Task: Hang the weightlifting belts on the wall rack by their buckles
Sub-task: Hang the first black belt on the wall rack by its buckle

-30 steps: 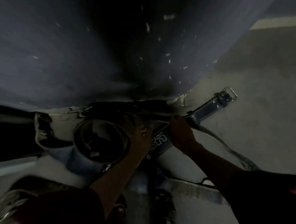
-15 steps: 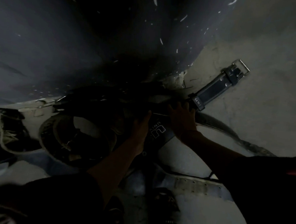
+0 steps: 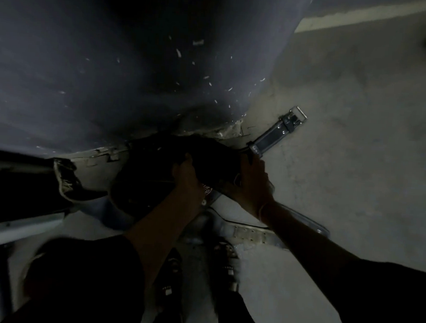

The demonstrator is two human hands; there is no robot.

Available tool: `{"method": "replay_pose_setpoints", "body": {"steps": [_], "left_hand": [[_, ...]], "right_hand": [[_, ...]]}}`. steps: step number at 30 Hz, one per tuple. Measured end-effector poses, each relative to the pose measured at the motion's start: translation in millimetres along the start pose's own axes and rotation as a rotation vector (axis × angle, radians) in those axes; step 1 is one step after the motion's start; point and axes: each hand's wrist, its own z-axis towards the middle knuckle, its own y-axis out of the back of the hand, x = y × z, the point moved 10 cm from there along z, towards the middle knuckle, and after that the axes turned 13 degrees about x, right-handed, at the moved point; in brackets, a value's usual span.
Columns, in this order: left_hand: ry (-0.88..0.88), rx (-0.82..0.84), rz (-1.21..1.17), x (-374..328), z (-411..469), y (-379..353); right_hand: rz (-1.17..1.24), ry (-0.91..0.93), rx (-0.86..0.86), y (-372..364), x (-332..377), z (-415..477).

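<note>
The scene is very dark. A black weightlifting belt lies bunched on the floor at the foot of a dark wall. My left hand grips its near side. My right hand holds its right part, where the strap runs up-right across the floor to a metal buckle. A second belt, coiled, lies just left of my left forearm. A pale strap with holes lies on the floor under my right forearm. No wall rack is in view.
A dark wall fills the upper left. Grey concrete floor spreads to the right. A torn dark and white piece and a pale rail sit at the left. My sandalled feet are below my hands.
Both hands have closed around the dark bunched belt and its printed part is now mostly covered. The camera view has shifted, so the buckle sits lower in the picture.
</note>
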Motion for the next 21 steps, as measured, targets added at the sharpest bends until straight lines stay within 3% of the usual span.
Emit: {"method": "replay_pose_setpoints", "body": {"steps": [2, 6, 9, 13, 21], "left_hand": [[-0.085, 0.002, 0.001, -25.7, -35.0, -2.9], [-0.214, 0.107, 0.150, -75.0, -114.2, -36.2], [-0.246, 0.181, 0.326, -106.9, -159.0, -54.9], [-0.329, 0.297, 0.345, -171.3, -248.7, -102.0], [-0.582, 0.438, 0.445, -269.5, -446.8, -155.8]], "right_hand": [[0.195, -0.018, -0.070, 27.2, 16.6, -17.3], [0.561, 0.021, 0.074, 52.3, 62.2, -53.0], [0.648, 0.132, -0.002, 91.4, 99.7, -98.2], [1.044, 0.244, -0.020, 142.8, 159.0, -164.1], [1.121, 0.402, -0.123, 259.8, 271.1, -299.6]]}}
